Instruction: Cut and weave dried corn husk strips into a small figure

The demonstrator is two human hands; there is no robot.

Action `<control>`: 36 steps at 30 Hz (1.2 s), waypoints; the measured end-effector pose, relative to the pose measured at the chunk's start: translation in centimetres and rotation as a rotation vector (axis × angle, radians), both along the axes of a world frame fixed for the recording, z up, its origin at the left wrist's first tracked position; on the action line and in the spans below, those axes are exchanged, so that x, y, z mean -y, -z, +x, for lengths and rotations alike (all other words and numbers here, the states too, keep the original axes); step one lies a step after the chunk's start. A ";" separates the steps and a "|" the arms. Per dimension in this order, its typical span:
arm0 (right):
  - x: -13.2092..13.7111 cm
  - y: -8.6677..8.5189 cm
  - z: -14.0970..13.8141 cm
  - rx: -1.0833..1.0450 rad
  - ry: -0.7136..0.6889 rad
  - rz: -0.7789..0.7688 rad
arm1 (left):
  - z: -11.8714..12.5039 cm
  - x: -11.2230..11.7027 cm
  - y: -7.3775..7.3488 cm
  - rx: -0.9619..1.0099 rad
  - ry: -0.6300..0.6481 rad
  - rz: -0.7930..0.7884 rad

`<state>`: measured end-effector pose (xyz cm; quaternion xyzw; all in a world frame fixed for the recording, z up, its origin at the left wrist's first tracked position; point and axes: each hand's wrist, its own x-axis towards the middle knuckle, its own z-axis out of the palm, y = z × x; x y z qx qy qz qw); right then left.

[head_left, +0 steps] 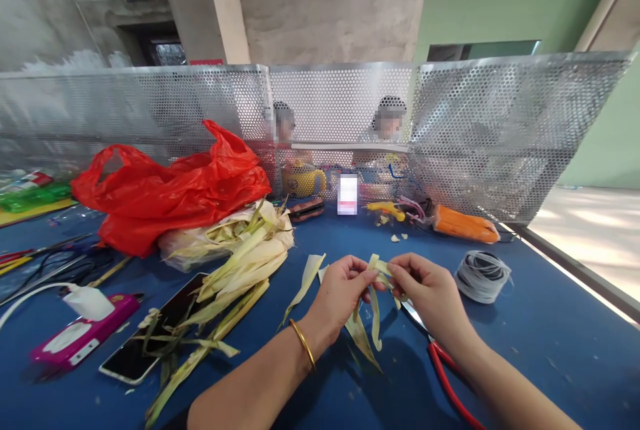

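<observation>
My left hand [345,293] pinches a pale strip of corn husk [374,320] between thumb and fingers. Right beside it, my right hand [425,287] pinches the same bit of husk, with the fingertips of both hands nearly meeting. Strip ends dangle below my fingers toward the table. Under my right hand and wrist lie red-handled scissors [443,377], their blades partly hidden. A loose husk strip [305,283] rests to the left of my left hand. Farther left is a heap of corn husks [240,277], partly lying over a black-screened phone [145,337].
A red plastic bag [175,183] stands behind the husk heap. At left is a purple power strip [85,333] with a white plug. A spool of grey string [483,277] sits at right, near an orange pouch [465,223]. A perforated metal screen [345,103] borders the blue table; two people sit beyond.
</observation>
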<state>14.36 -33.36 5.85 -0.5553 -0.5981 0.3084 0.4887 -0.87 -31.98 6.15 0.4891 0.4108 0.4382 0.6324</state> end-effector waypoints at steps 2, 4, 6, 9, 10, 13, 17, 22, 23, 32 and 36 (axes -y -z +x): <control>0.1 0.0 -0.1 -0.004 -0.009 0.001 | 0.1 0.1 0.1 -0.014 0.021 -0.017; 0.2 0.1 -0.2 0.001 -0.016 0.009 | 0.1 0.1 0.1 -0.031 0.048 -0.031; 0.2 0.2 -0.1 0.078 -0.002 0.044 | 0.1 0.2 0.2 -0.044 0.072 -0.039; 0.1 0.1 0.2 0.263 -0.008 0.061 | 0.0 0.3 0.2 -0.075 0.136 -0.041; 0.1 0.0 0.3 0.292 -0.035 0.039 | 0.0 0.3 0.2 -0.091 0.166 -0.041; -0.1 -0.3 0.6 0.256 -0.125 -0.056 | -0.1 0.5 0.2 -0.144 0.260 -0.048; -0.1 -0.6 0.8 0.046 -0.246 -0.226 | -0.1 0.7 0.2 -0.200 0.328 -0.082; 0.0 -1.3 0.6 -0.232 -0.186 -0.307 | -0.2 1.0 0.3 -0.213 0.427 -0.012; 0.0 -1.4 0.5 -0.271 -0.140 -0.281 | -0.3 1.1 0.3 -0.210 0.469 0.016; -1.1 -0.9 0.8 -0.516 0.167 -0.091 | -0.4 1.4 0.6 -0.174 0.630 0.019; -0.9 -1.0 0.7 -0.563 0.181 -0.121 | -0.5 1.1 0.7 -0.159 0.617 -0.059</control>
